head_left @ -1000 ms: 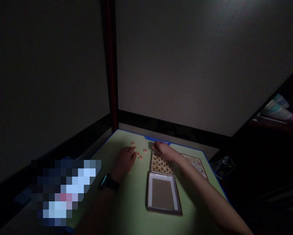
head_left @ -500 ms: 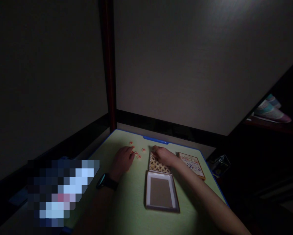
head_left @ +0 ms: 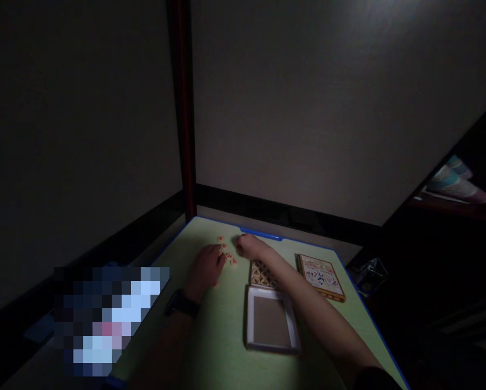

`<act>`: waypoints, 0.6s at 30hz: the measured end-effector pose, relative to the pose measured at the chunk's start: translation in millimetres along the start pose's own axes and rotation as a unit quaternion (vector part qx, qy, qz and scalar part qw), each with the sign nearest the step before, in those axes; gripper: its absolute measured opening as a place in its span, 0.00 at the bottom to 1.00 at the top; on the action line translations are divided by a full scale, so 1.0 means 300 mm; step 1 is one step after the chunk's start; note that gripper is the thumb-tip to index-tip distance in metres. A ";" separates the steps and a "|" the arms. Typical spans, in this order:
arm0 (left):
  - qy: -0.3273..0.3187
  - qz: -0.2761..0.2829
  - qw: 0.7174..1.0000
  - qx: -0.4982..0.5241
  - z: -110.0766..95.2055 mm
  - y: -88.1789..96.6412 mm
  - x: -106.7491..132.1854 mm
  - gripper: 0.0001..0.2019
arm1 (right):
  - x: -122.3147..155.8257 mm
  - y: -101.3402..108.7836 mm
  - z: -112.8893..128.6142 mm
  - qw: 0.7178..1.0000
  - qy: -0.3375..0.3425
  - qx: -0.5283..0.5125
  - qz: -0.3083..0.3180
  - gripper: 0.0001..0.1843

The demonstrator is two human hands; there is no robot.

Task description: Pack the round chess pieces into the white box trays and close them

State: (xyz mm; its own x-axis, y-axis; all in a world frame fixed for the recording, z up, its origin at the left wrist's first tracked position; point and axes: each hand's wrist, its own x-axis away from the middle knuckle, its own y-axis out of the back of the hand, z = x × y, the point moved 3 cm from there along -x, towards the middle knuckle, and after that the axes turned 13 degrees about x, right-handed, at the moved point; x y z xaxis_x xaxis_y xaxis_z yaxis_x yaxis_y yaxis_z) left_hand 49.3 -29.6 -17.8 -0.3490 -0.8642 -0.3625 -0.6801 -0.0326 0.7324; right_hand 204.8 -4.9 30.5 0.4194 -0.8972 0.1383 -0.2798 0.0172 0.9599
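Note:
My left hand (head_left: 204, 266) rests on the table with its thumb and forefinger apart, beside a small cluster of round xiangqi pieces (head_left: 229, 256) marked in red. One more red piece (head_left: 215, 283) shows by its palm, and another piece (head_left: 220, 238) lies beyond the fingertips. My right hand (head_left: 249, 246) is closed and low over the table, where a lone red piece lay; whatever its fingers hold is hidden. Under my right forearm is an open box tray (head_left: 251, 273) holding rows of pieces with dark characters, partly covered.
Nearer me lies an empty shallow box half (head_left: 247, 319) with a white inner border. A decorated flat box (head_left: 321, 275) sits at the right of the green table (head_left: 218, 336). Walls (head_left: 283, 119) rise behind and left. A clear container (head_left: 370, 276) stands beyond the right edge.
My right hand has moved left from the tray to the spot of the lone red piece, which is now covered. My left hand stays about where it was.

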 end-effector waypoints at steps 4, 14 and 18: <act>0.012 0.005 1.000 0.007 0.004 0.001 -0.006 0.15 | -0.001 0.004 -0.011 1.000 0.005 -0.009 -0.002 0.12; 0.134 -0.065 0.989 0.001 0.083 0.049 -0.018 0.19 | -0.086 0.043 0.049 0.990 0.088 -0.068 -0.084 0.20; 0.110 -0.070 0.991 0.002 0.087 0.047 -0.012 0.17 | -0.101 0.043 0.063 0.987 0.113 -0.082 -0.085 0.19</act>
State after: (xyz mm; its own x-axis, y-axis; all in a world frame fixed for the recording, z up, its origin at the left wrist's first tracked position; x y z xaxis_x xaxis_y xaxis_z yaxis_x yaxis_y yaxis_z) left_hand 24.2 -13.9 -21.0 -0.1009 -0.9400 -0.3258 -0.7148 -0.1592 0.6809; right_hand 172.0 14.2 34.0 0.6345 -0.7729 0.0054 -0.0541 -0.0374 0.9978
